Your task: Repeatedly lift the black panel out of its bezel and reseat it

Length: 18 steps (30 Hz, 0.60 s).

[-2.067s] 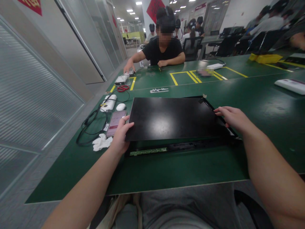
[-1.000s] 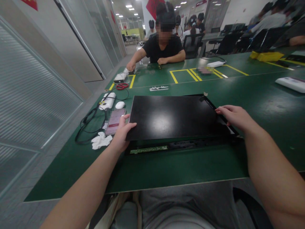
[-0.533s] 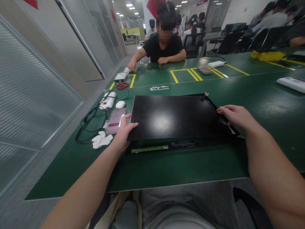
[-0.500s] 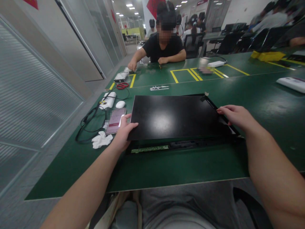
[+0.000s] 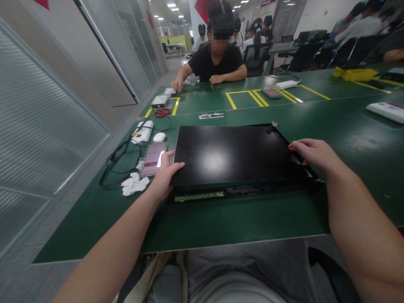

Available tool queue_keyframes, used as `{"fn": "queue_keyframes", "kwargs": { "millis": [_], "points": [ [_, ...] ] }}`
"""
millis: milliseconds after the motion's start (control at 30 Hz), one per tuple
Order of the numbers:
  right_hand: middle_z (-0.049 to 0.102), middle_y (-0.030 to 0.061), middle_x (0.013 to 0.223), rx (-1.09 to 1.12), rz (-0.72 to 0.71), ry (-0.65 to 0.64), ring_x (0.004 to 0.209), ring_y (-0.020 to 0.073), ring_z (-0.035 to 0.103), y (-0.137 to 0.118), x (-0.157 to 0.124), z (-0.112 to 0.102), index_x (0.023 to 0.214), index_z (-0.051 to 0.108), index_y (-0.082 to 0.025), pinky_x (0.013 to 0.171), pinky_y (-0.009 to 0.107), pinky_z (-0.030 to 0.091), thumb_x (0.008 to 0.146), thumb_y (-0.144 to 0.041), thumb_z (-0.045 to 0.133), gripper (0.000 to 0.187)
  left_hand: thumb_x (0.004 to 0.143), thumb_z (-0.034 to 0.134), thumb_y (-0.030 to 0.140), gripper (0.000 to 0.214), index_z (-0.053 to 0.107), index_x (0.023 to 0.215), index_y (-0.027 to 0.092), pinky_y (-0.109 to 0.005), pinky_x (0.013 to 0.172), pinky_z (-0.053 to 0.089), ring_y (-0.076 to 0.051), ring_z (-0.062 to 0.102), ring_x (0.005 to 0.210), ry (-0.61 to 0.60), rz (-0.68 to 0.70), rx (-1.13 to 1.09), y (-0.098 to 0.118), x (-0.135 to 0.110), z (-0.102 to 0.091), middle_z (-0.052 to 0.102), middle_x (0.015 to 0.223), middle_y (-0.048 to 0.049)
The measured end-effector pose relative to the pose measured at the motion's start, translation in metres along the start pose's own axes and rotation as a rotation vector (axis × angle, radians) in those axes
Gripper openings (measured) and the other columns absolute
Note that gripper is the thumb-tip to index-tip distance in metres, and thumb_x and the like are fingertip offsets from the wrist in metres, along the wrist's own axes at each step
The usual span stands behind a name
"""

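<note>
Nearest to me, beyond a lap in grey clothing (image 5: 233,273), runs the straight front edge of the glossy dark green surface (image 5: 240,223). A little farther in I see a narrow green circuit board strip (image 5: 198,196), set along the near side of a thin black rectangular frame (image 5: 282,136). Over that frame sits the large flat black panel (image 5: 233,155), mid-surface, leaving the frame's near strip uncovered and its right side showing; I cannot tell whether the panel lies flush on it. I have the left hand (image 5: 164,174) at the panel's left edge, thumb on the top face and fingers curled at the side, pinching the edge. The right hand (image 5: 311,151) has its fingers bent against the right-hand edge; I cannot tell whether they grip panel or frame. Left of the left hand lies a crumpled white cloth (image 5: 135,184), then a phone with a pinkish screen (image 5: 154,160), a looped black cable (image 5: 110,168), a smooth white oval mouse (image 5: 159,137) and a white rounded device (image 5: 143,131). Farther off I make out thin white strips (image 5: 211,116), red-handled scissors (image 5: 162,112), yellow tape outlines (image 5: 240,92) and, across from me, a seated person in a black T-shirt (image 5: 217,65).
</note>
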State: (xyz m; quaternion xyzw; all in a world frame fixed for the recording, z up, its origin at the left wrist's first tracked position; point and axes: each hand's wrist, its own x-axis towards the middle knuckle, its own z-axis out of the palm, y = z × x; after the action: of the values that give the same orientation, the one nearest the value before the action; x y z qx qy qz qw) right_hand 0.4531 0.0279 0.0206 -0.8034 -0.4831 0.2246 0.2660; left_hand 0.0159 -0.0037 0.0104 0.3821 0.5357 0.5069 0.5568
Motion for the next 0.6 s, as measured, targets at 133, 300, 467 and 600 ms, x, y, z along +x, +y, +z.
{"fn": "queue_keyframes", "kwargs": {
  "millis": [133, 300, 467, 600],
  "points": [
    [0.078, 0.0096, 0.125, -0.013, -0.001, 0.006, 0.058, 0.0094, 0.055, -0.0008, -0.0002, 0.0000, 0.110, 0.078, -0.018, 0.057, 0.028, 0.051, 0.094, -0.039, 0.060, 0.033, 0.057, 0.084, 0.028, 0.075, 0.046, 0.122, 0.027, -0.033, 0.062, 0.053, -0.024, 0.069, 0.071, 0.011, -0.001, -0.003, 0.0000, 0.0010, -0.0007, 0.069, 0.086, 0.0022],
    [0.079, 0.0082, 0.115, -0.024, -0.018, 0.020, 0.059, 0.0099, 0.057, 0.0009, 0.0019, 0.0021, 0.110, 0.079, -0.018, 0.056, 0.026, 0.051, 0.092, -0.038, 0.064, 0.030, 0.056, 0.084, 0.027, 0.073, 0.051, 0.121, 0.025, -0.033, 0.061, 0.054, -0.024, 0.069, 0.068, 0.040, 0.016, -0.007, 0.0021, -0.0009, 0.0003, 0.071, 0.082, 0.0024],
    [0.079, 0.0074, 0.103, -0.040, -0.024, 0.023, 0.056, 0.0100, 0.057, 0.0031, 0.0035, 0.0029, 0.111, 0.079, -0.019, 0.056, 0.027, 0.051, 0.092, -0.040, 0.066, 0.032, 0.054, 0.083, 0.025, 0.071, 0.054, 0.119, 0.024, -0.033, 0.059, 0.054, -0.022, 0.068, 0.062, 0.073, 0.000, -0.017, 0.0048, -0.0028, 0.0033, 0.071, 0.078, 0.0024],
    [0.078, 0.0079, 0.101, -0.051, -0.023, 0.023, 0.054, 0.0099, 0.056, 0.0007, 0.0012, 0.0017, 0.111, 0.079, -0.019, 0.056, 0.027, 0.051, 0.092, -0.039, 0.065, 0.031, 0.055, 0.083, 0.024, 0.069, 0.055, 0.118, 0.025, -0.032, 0.057, 0.054, -0.022, 0.068, 0.063, 0.073, 0.001, -0.020, 0.0059, -0.0029, 0.0032, 0.072, 0.079, 0.0025]
  ]
}}
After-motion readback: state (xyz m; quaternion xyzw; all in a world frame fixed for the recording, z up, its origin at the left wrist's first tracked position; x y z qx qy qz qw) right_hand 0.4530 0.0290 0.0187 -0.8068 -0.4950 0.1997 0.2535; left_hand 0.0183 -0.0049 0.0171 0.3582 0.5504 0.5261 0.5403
